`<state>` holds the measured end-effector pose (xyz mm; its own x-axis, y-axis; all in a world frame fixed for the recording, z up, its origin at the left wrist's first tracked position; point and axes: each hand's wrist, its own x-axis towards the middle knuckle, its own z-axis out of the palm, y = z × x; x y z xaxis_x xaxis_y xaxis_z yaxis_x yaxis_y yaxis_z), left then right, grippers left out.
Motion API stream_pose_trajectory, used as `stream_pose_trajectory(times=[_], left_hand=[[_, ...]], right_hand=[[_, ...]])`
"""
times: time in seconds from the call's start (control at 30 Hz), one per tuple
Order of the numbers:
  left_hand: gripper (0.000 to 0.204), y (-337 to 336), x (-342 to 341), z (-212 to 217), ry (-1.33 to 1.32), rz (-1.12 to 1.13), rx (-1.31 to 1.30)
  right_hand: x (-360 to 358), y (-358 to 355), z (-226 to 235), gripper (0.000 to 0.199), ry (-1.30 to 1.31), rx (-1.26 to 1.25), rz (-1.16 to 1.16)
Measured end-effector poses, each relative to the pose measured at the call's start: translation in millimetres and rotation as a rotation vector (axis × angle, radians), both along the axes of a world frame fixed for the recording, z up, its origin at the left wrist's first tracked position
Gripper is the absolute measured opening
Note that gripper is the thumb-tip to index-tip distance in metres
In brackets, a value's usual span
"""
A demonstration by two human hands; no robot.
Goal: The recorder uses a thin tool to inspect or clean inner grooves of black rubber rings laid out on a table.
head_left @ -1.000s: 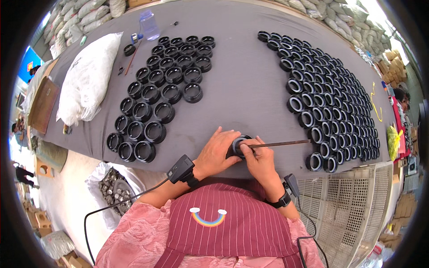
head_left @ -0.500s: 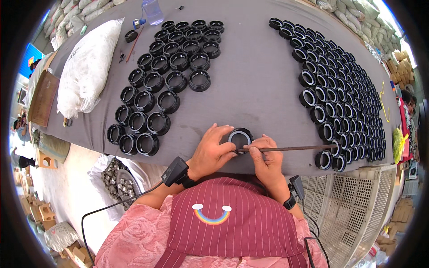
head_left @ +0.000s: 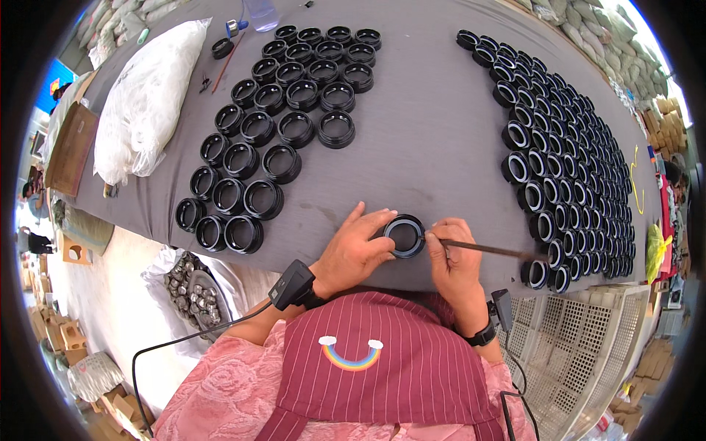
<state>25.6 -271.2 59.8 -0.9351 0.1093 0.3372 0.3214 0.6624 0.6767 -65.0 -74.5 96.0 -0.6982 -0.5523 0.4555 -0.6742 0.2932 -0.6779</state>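
A black ring (head_left: 405,220) with a pale grey band inside lies at the table's near edge. My left hand (head_left: 357,251) grips its left side, with thumb and fingers against the rim. In my right hand (head_left: 456,266), pinched between thumb and fingers, is a thin dark rod (head_left: 496,251). One end of the rod reaches the ring's right edge, and the other points right, toward the packed rings. Several black rings (head_left: 337,141) without a pale band stand in rows to the left. Many rings with pale bands (head_left: 517,167) fill the right side.
A grey cloth covers the table (head_left: 419,125). At the far left lie a full white plastic bag (head_left: 151,103), a thin reddish stick (head_left: 227,65) and a clear bottle (head_left: 262,15). Below the left edge sits a sack of metal parts (head_left: 197,292); plastic crates (head_left: 566,331) stand below right.
The rod's near end has moved from the ring's lower front edge to its right edge. My right hand has shifted slightly right and down, while my left hand keeps hold of the ring.
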Motion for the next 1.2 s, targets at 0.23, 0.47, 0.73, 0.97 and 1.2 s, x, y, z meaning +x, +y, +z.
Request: stream_pose_trajectory(times=[0.23,0.47,0.73,0.97,1.2], left_hand=[[0.017,-1.5,-1.5,-3.2,0.012,-0.002,0.023],[0.040,-3.1,-3.1,-4.6,0.019,0.016,0.086],[0.069,0.5,0.2,-7.3,0.033,0.083,0.121],[0.071,-6.1,0.7,12.9,0.015,0.279,0.346],[0.056,-46.2,-44.1,37.2,-0.047,0.487,-0.544]], right_hand=[[10.4,-13.3,-31.7,0.008,-0.102,-0.202,0.046],[6.8,-13.1,-43.5,0.009,-0.256,-0.287,0.098],[11.6,-8.8,-72.1,0.020,-0.731,-0.651,0.073],[17.9,-3.2,-58.8,0.022,-0.988,-1.035,0.124],[23.6,53.8,-50.2,0.018,-0.641,-0.833,-0.062]])
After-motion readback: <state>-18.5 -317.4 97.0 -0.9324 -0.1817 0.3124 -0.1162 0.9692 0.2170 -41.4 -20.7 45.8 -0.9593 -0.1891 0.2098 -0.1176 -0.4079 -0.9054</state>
